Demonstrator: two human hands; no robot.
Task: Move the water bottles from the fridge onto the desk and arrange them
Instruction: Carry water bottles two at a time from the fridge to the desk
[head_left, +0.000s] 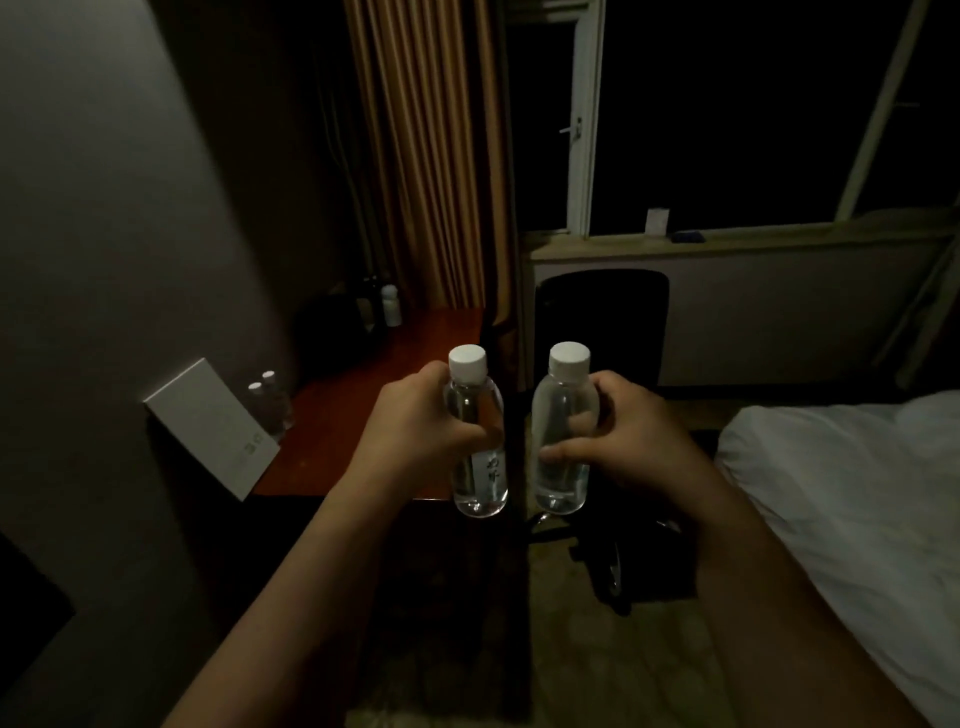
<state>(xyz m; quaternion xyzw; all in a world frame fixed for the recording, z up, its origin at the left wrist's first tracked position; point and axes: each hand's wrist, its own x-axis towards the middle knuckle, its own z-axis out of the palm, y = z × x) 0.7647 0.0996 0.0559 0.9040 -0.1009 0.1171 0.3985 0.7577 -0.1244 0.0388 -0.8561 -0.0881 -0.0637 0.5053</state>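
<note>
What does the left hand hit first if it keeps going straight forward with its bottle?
Probably the desk. The left hand holds its bottle upright just past the desk's near right corner; straight ahead lies bare red desktop, with the dark things at its far end beyond. Depth is uncertain.

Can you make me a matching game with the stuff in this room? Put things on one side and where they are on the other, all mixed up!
Things:
1. bottle with a label strip
2. white box
3. black chair
4. white bedding

Places:
A. leaning on the wall at the desk's left edge
B. at the right side of the picture
C. gripped by the left hand
D. under the window, right of the desk

Pairs: 1-C, 2-A, 3-D, 4-B
</note>
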